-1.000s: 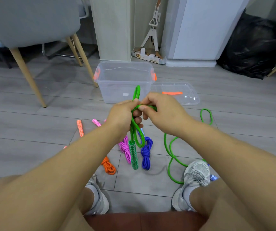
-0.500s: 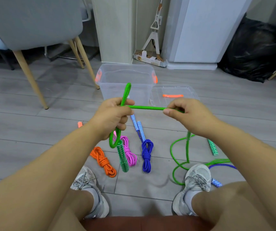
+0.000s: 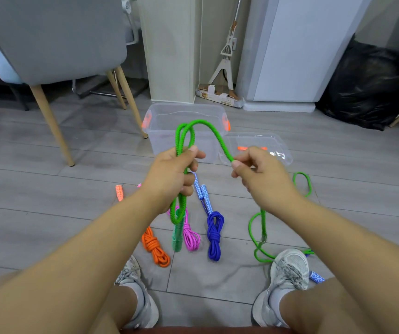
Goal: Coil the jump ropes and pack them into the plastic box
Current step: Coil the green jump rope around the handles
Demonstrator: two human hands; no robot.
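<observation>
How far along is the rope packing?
Done: orange coil, pink coil and blue coil lie bundled on the floor. In hand: the green rope, loops gripped in the left hand, the right hand pinching the next stretch; its tail trails on the floor. Left: finish it, then load everything into the plastic box, which looks empty, lid off beside it.
</observation>
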